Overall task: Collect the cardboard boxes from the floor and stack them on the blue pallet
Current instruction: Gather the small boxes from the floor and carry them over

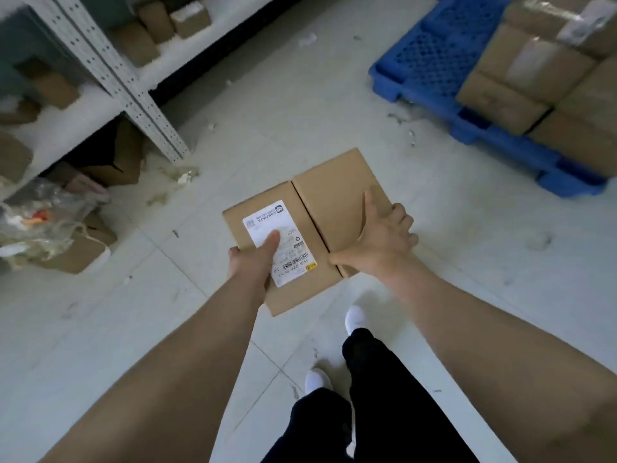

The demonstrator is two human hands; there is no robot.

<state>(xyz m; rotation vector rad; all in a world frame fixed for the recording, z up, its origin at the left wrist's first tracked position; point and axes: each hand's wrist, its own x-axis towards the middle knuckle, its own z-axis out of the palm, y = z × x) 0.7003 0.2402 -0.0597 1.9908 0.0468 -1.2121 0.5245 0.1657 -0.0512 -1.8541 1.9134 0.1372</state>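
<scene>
Cardboard box (320, 195), labelled, mid-frame above floor (474, 262): left grip (253, 262) and right grip (384, 235) clamped on opposite edges. Blue pallet (434, 55), upper right, part-stacked. Risk: shallow thumb-over hold; box may tip and drop.

Cardboard box (320, 208) held above tiled floor (434, 228) w/ both hands; left hand (253, 265) gripping near edge, thumb on white label (283, 242); right hand (384, 232) clasping right side; blue pallet (430, 58) upper right, stacked boxes (534, 78) on it; shelf (110, 65) at left.

pale tiled floor (434, 262), white metal shelving (133, 85) w/ blurry, maybe parcels
</scene>
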